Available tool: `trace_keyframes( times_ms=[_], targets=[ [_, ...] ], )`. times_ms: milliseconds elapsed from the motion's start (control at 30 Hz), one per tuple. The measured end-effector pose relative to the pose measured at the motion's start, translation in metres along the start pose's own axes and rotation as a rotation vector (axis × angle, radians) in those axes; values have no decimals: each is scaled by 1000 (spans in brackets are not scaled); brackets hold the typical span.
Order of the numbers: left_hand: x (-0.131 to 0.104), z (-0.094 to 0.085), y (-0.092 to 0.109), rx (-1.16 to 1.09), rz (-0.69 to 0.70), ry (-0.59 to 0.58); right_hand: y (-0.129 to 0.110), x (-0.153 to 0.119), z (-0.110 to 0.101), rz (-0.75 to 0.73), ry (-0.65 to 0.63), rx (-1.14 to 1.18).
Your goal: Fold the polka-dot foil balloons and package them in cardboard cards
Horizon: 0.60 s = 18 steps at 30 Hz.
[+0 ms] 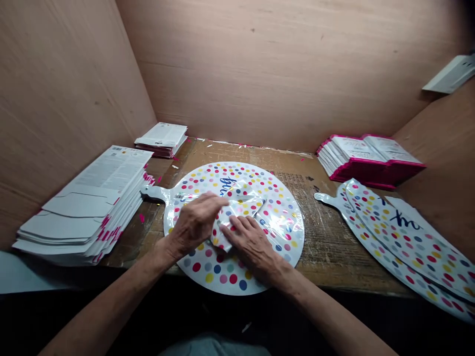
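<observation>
A round white foil balloon (237, 282) with multicoloured dots lies flat on the cardboard-topped table, its neck pointing left. On top of it is a folded dotted foil balloon (243, 193), shiny and creased. My left hand (200, 217) is closed, with thumb and fingertips pinched at the left edge of the folded foil. My right hand (254, 244) lies palm down with its fingers stretched out over the lower part of the folded foil, pressing on it. Parts of both balloons are hidden under my hands.
Stacked white printed card sleeves (89, 198) stand at the left, with a smaller stack (161, 138) behind. Pink-edged packets (367, 155) stand back right. More dotted foil balloons (404, 242) hang over the table's front edge at right. Wooden panels (260, 74) enclose the table.
</observation>
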<state>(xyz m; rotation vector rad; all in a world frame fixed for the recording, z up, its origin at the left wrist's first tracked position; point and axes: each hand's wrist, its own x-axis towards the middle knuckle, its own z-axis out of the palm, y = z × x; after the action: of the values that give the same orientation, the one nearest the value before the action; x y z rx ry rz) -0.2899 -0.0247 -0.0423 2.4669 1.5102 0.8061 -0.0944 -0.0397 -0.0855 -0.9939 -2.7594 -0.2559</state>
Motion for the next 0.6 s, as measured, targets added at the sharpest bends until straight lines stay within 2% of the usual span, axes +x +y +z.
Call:
trace_keyframes(
  times_ms=[33,67,100,167,233,300,367,400,467,500,600],
  targets=[
    [3,-1,-3,-42,138,-114,5,-14,-4,-61,-7,37],
    [6,0,-7,-70,213,-236,11,-28,-8,-117,-20,78],
    [8,1,-13,-83,229,-339,16,-39,-11,-158,-29,128],
    [9,7,-25,-93,159,-431,28,-53,-15,-152,-20,275],
    [6,14,-33,-149,90,-412,40,-53,-12,38,21,484],
    [2,21,-33,-261,9,-337,52,-39,-5,394,86,623],
    [0,29,-25,-314,-167,-216,62,-17,4,720,122,584],
    [1,33,-20,-280,-280,-141,65,-5,7,815,113,516],
    [4,41,-8,-106,-461,-19,68,17,9,895,14,354],
    [7,46,-3,0,-506,9,68,26,8,909,-71,259],
    [13,57,7,239,-536,-1,64,47,-2,888,-343,20]
  ],
)
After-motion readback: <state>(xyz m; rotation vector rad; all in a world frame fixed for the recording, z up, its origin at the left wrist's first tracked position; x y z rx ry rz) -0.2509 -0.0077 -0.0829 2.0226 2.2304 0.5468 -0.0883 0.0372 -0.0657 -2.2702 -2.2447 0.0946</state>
